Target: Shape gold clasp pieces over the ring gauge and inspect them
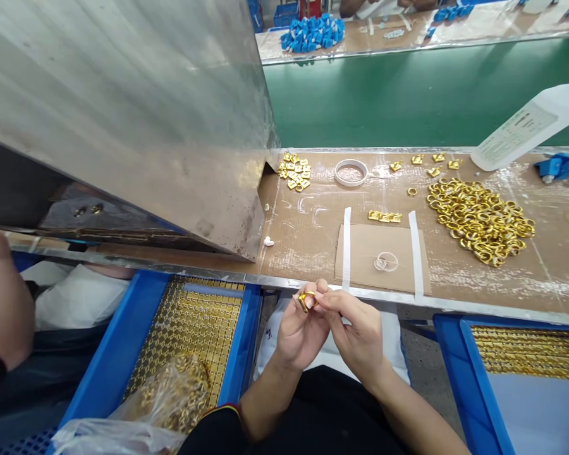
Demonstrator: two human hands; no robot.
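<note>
Just in front of the bench edge, my left hand [301, 335] pinches a gold ring [307, 301] between thumb and fingers. My right hand [355, 325] is closed at the same ring, its thumb and fingertips touching the right side. Beyond my hands, a cardboard pad [374, 243] is fixed with white tape strips and bears a small clear loop [385, 261]. A short row of gold pieces [385, 217] lies behind the pad. A large pile of gold rings [481, 218] is to the right, and square gold pieces [294, 170] are grouped at the back left.
A large metal housing [171, 114] fills the left. Blue trays [249, 335] with gold parts stand below the bench on both sides. A white bottle [526, 129] leans at the right, near a tape roll [351, 172]. Another person's arm [4, 297] is at far left.
</note>
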